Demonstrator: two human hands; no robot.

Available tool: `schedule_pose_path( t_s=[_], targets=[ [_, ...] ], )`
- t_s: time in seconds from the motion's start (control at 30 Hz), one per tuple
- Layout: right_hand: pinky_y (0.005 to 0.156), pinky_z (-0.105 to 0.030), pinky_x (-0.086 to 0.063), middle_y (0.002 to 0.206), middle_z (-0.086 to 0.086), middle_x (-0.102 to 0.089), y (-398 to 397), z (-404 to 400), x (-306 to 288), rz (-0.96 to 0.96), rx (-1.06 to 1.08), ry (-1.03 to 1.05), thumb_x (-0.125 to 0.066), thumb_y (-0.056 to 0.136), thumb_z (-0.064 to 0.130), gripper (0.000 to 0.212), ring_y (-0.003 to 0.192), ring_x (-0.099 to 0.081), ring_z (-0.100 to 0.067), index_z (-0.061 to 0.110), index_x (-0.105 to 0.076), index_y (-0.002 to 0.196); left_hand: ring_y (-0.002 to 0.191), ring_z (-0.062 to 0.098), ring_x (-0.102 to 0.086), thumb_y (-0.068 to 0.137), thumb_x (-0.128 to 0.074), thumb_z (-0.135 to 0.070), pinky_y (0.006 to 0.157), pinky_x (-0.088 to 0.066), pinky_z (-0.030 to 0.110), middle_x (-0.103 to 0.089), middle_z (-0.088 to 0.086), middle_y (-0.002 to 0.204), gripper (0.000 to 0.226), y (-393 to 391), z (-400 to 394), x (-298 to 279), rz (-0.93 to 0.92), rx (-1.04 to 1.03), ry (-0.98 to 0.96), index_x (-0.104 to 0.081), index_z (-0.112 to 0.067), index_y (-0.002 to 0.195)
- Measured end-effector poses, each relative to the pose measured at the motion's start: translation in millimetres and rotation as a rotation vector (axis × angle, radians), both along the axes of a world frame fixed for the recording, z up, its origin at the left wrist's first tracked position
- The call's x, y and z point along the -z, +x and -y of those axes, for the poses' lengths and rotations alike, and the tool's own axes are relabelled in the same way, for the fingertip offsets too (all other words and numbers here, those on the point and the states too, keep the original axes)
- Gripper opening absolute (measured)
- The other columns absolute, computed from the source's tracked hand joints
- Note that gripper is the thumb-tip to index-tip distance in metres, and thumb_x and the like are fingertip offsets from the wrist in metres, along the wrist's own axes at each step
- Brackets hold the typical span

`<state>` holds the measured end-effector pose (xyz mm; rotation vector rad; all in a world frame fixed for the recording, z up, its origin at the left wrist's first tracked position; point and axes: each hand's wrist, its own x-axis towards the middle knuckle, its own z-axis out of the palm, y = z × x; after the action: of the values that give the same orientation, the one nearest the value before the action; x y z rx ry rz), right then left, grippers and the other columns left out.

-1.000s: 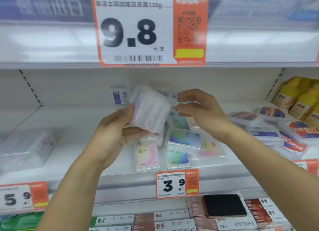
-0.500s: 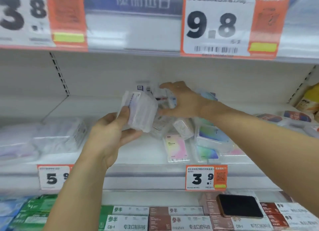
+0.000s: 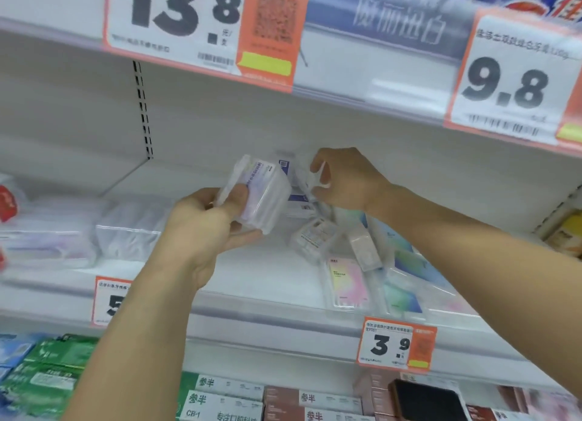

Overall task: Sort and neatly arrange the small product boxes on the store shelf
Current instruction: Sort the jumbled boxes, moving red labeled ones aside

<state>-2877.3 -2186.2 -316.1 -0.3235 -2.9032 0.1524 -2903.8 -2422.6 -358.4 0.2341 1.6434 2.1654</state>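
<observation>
My left hand (image 3: 204, 228) grips a stack of clear plastic boxes (image 3: 261, 190) in front of the white shelf (image 3: 267, 282), thumb on the front face. My right hand (image 3: 343, 181) reaches to the back of the shelf and curls its fingers round another clear box (image 3: 307, 181) there. Below it lie several loose boxes: a tilted clear one (image 3: 310, 236), a small upright one (image 3: 365, 249) and flat pastel ones (image 3: 346, 283) near the shelf's front edge.
Clear bagged packs (image 3: 129, 228) lie on the left of the shelf. Price tags (image 3: 395, 343) hang on the shelf edge, larger ones (image 3: 201, 27) on the shelf above. Toothpaste cartons (image 3: 226, 398) and a black object (image 3: 425, 401) fill the lower shelf. Yellow packs (image 3: 567, 234) stand at far right.
The view has swung left and up. My right hand went from the stack to the back of the shelf and curled round a box there. My left hand keeps its stack.
</observation>
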Motion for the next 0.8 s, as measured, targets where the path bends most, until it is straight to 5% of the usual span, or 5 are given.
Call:
schedule_pose_path(
  t_s=[0.23,0.43,0.57,0.7,0.8],
  targets=[
    [0.078,-0.033,-0.052,0.090,0.004,-0.062,-48,13,52,0.280,-0.099,0.120,-0.072,0.066,0.069,0.059,0.084,-0.060,-0.018,0.022,-0.066,0.101,0.093,0.034,-0.071,0.091,-0.066,-0.021,0.061,-0.060,0.029,-0.069,0.020,0.110,0.028,-10,9,7,-0.022,0.024,-0.075,-0.063,0.000,0.108],
    [0.066,-0.029,-0.044,0.072,-0.001,-0.049,-56,16,58,0.296,-0.065,0.291,-0.071,0.079,0.050,0.042,0.077,-0.055,-0.025,0.021,-0.047,0.061,0.102,0.038,-0.067,0.089,-0.069,-0.024,0.062,-0.061,0.031,-0.063,0.023,0.120,0.032,-13,20,9,-0.023,0.027,-0.111,-0.063,0.001,0.110],
    [0.059,-0.027,-0.040,0.066,-0.003,-0.050,-39,14,46,0.292,-0.095,0.279,-0.066,0.084,0.037,0.041,0.069,-0.057,-0.025,0.019,-0.042,0.056,0.101,0.036,-0.068,0.089,-0.068,-0.022,0.060,-0.060,0.029,-0.065,0.020,0.117,0.031,-9,23,8,-0.020,0.032,-0.106,-0.063,0.000,0.110],
    [0.071,-0.036,-0.054,0.075,-0.010,-0.068,-13,4,21,-0.034,-0.049,-0.063,-0.067,0.079,0.023,0.023,0.071,-0.057,-0.031,0.004,-0.062,0.068,0.099,0.034,-0.069,0.089,-0.068,-0.022,0.060,-0.060,0.029,-0.065,0.019,0.116,0.033,-8,23,5,-0.026,0.049,-0.095,-0.062,0.000,0.113],
    [0.072,-0.036,-0.062,0.092,-0.009,-0.075,5,0,7,-0.284,0.073,-0.660,-0.064,0.090,0.016,0.016,0.082,-0.072,-0.022,0.004,-0.074,0.094,0.099,0.035,-0.069,0.089,-0.068,-0.022,0.061,-0.061,0.029,-0.065,0.019,0.117,0.032,-8,21,5,-0.031,0.042,-0.094,-0.063,0.000,0.112]
  ],
)
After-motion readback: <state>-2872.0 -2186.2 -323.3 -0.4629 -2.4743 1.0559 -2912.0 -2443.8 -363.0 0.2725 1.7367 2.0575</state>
